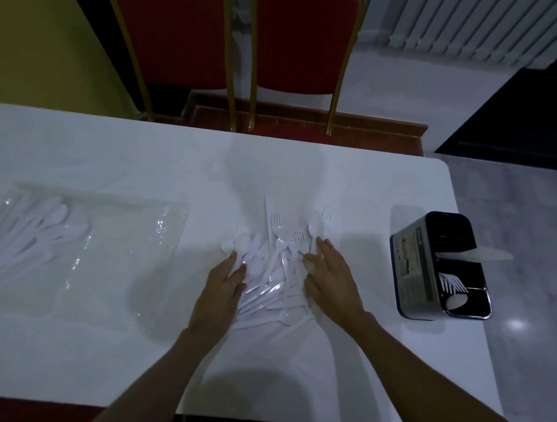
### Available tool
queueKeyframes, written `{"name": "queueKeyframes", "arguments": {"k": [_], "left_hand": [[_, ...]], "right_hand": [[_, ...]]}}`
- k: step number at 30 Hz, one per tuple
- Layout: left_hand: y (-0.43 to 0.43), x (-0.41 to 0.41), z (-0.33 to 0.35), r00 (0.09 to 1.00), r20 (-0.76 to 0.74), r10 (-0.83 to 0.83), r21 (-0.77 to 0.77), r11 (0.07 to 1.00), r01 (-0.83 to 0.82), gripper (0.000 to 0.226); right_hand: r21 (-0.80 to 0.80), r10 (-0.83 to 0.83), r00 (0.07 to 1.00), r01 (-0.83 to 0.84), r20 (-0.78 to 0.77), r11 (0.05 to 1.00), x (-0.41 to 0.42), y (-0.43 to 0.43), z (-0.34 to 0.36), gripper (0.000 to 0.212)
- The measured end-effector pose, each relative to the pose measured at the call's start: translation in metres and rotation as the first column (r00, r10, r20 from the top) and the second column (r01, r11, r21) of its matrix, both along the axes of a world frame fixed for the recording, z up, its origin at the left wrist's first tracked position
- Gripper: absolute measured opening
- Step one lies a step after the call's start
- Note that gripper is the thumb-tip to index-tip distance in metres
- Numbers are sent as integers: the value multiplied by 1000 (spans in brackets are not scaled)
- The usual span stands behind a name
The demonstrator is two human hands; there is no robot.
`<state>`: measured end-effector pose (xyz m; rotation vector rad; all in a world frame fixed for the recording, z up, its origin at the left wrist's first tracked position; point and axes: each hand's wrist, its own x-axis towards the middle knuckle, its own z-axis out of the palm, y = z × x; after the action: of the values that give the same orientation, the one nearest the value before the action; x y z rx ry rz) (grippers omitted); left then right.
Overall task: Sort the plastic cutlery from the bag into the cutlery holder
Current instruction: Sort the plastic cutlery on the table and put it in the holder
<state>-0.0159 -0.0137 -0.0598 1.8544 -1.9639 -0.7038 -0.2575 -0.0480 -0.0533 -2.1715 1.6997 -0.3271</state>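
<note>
At the left of the frame the clear bag [77, 255] is lying flat on the white table [104, 162], with several white spoons showing through it. In the middle, a loose pile of plastic cutlery [276, 269], forks, spoons and knives crossing one another, is sitting between the person's hands. The left hand [223, 287] is resting flat against the pile's left edge with fingers spread and closed on nothing; the right hand [331, 277] is pressing the right edge, likewise gripping nothing. These pieces are probably light, stiff, slick and prone to tangling at the tines, so pinching one handle at a time looks safest. At the right, the black cutlery holder [417, 267] is already holding a knife, forks and a spoon.
</note>
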Motion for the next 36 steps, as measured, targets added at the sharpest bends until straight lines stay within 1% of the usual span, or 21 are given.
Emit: {"name": "queueKeyframes", "arguments": {"k": [2, 4, 6, 8, 10, 12, 13, 16, 18, 20, 23, 25, 27, 29, 31, 33, 36], "left_hand": [[-5, -2, 7, 997, -20, 69, -7, 998, -69, 27], [-10, -3, 13, 994, -12, 105, 2, 994, -105, 22], [-16, 2, 14, 994, 17, 105, 11, 994, -105, 20], [-18, 9, 14, 993, 46, 107, 30, 994, -109, 18], [-19, 19, 13, 993, 58, 107, 39, 993, -109, 15], [-20, 31, 11, 992, 45, 118, 65, 991, -120, 10], [-21, 37, 10, 991, 19, 131, 83, 988, -132, 10], [-25, 45, 11, 988, -61, 143, 127, 983, -134, 16], [-26, 48, 12, 990, -64, 125, 148, 982, -114, 16], [-26, 51, 14, 995, -14, 101, 140, 985, -98, 15], [-26, 47, 17, 995, 48, 86, 48, 995, -88, 16], [-27, 40, 19, 994, 55, 96, 103, 990, -101, 19], [-27, 31, 21, 993, 73, 91, 183, 978, -103, 25], [-26, 23, 21, 990, 75, 122, 212, 968, -136, 25], [-27, 19, 20, 985, 43, 168, 220, 960, -173, 22], [-26, 17, 20, 974, -25, 225, 223, 951, -214, 19], [-23, 21, 20, 950, -143, 277, 205, 948, -246, 18]], "right_hand": [[-97, -51, 998, 49, -27, 994, 16, -6, 4, 35], [-148, -50, 998, 46, -23, 988, 37, -13, 10, 27], [-170, -21, 1000, 19, -12, 985, 59, -22, 11, 17], [-167, -38, 999, 34, -22, 985, 76, -37, 9, 12], [-71, -122, 992, 119, -40, 990, 90, -55, 11, 16], [106, -226, 973, 230, -52, 967, 100, -71, 13, 27], [159, -266, 962, 273, -63, 949, 104, -76, 13, 29], [213, -361, 928, 372, -93, 903, 105, -83, 14, 19], [232, -427, 899, 437, -96, 869, 102, -81, 13, 17], [270, -496, 866, 494, -62, 827, 96, -78, 13, 17], [307, -601, 798, 561, 45, 768, 87, -71, 14, 14], [289, -617, 776, 566, 129, 772, 85, -64, 18, 11], [254, -591, 784, 541, 193, 801, 85, -57, 22, 8], [235, -567, 793, 521, 222, 821, 84, -51, 24, 6], [220, -549, 804, 506, 231, 834, 84, -47, 23, 6], [215, -542, 796, 499, 269, 839, 83, -44, 24, 7], [299, -559, 748, 475, 358, 827, 81, -40, 29, 11]]}}
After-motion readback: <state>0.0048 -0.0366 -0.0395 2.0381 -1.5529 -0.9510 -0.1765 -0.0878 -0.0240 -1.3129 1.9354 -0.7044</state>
